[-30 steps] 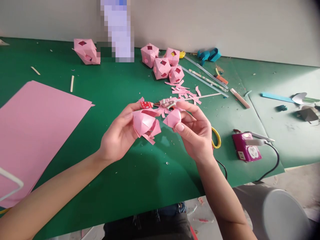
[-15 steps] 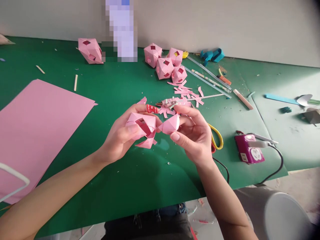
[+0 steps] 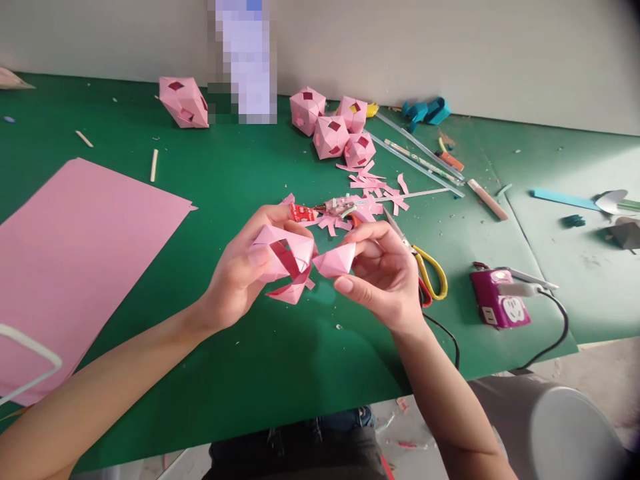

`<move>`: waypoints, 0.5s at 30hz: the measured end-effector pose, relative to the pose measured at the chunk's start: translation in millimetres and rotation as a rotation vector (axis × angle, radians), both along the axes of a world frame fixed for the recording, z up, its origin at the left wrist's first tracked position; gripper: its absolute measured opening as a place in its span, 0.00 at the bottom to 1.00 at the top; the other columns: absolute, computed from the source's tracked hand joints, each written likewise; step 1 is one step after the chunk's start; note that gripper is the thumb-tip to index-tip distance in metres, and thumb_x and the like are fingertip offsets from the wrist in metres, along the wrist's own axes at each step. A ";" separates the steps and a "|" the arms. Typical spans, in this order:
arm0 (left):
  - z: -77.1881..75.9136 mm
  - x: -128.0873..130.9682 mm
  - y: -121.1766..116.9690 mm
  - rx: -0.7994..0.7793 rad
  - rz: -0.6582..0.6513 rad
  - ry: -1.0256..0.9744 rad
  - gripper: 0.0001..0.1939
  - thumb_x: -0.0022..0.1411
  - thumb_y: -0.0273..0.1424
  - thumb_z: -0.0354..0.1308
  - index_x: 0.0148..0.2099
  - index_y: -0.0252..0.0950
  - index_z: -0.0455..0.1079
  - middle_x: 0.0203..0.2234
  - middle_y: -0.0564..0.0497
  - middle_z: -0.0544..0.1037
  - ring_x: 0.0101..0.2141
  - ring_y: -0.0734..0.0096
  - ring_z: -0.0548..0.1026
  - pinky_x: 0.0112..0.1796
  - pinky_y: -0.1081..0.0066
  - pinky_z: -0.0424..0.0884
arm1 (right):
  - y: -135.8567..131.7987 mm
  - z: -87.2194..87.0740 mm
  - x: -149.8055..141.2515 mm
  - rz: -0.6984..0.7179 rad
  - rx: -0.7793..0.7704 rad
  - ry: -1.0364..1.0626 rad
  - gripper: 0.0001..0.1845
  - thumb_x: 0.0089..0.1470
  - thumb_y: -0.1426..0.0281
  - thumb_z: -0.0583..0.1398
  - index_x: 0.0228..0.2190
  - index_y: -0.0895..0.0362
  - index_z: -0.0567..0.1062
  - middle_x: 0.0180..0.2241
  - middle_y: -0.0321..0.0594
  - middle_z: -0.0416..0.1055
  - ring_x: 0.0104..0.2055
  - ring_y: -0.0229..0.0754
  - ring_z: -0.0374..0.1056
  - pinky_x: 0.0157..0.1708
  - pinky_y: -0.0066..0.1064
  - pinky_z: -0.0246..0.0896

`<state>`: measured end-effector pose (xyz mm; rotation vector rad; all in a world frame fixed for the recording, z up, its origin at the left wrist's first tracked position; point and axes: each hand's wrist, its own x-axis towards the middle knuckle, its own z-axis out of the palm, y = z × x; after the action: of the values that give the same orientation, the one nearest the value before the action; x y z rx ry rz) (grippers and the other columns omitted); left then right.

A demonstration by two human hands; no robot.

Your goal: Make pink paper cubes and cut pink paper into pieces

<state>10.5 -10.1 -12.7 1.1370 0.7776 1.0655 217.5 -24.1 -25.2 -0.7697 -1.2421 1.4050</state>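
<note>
My left hand is closed round a half-built pink paper ball with loose flaps hanging below it. My right hand pinches a folded pink paper piece whose tip touches the ball. Both are held just above the green table. Behind my hands lie pink paper scraps and a small red thing. Yellow-handled scissors lie right beside my right hand.
A large pink sheet lies at the left. Several finished pink paper balls stand at the back, another further left. A purple power socket with a black cable sits at the right, sticks behind it.
My left hand has turned the ball, so its dark open slot now faces up. The folded piece in my right hand has moved in and down until its tip meets the ball.
</note>
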 end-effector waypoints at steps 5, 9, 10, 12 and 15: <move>-3.4 1.5 0.7 -0.010 0.075 0.033 0.21 0.65 0.49 0.57 0.50 0.40 0.69 0.38 0.48 0.79 0.32 0.64 0.79 0.33 0.64 0.77 | 0.7 -0.7 0.9 0.033 -0.005 0.014 0.22 0.51 0.73 0.74 0.46 0.51 0.76 0.33 0.32 0.79 0.35 0.37 0.76 0.35 0.28 0.72; -4.0 0.4 0.7 -0.067 0.123 0.131 0.22 0.68 0.52 0.54 0.51 0.40 0.69 0.38 0.48 0.80 0.36 0.60 0.80 0.34 0.65 0.76 | -0.1 0.4 0.3 0.042 -0.003 0.014 0.24 0.53 0.73 0.73 0.49 0.49 0.76 0.33 0.32 0.79 0.36 0.38 0.77 0.38 0.31 0.75; -4.1 0.0 0.5 -0.071 0.128 0.160 0.23 0.68 0.53 0.53 0.51 0.40 0.69 0.38 0.48 0.81 0.36 0.60 0.80 0.34 0.65 0.76 | -0.5 0.9 -0.5 0.041 -0.006 0.013 0.23 0.53 0.73 0.73 0.49 0.49 0.76 0.33 0.32 0.79 0.36 0.38 0.77 0.38 0.31 0.75; -4.9 -0.7 -0.2 -0.062 0.145 0.211 0.23 0.70 0.53 0.51 0.52 0.41 0.69 0.38 0.49 0.81 0.37 0.60 0.80 0.35 0.65 0.75 | -1.7 1.6 -2.9 0.046 -0.013 0.012 0.21 0.52 0.73 0.73 0.47 0.50 0.76 0.34 0.32 0.78 0.36 0.38 0.77 0.37 0.31 0.75; -7.5 -0.6 -1.3 -0.016 0.170 0.289 0.24 0.72 0.54 0.46 0.53 0.42 0.70 0.38 0.49 0.81 0.38 0.58 0.80 0.37 0.63 0.76 | -3.6 1.5 -7.7 0.041 -0.024 0.004 0.20 0.51 0.71 0.74 0.44 0.51 0.77 0.35 0.33 0.78 0.34 0.37 0.76 0.34 0.29 0.74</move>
<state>9.9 -11.4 -20.2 1.2435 1.1253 1.0441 209.8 -27.6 -23.7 -0.7610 -1.2460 1.4568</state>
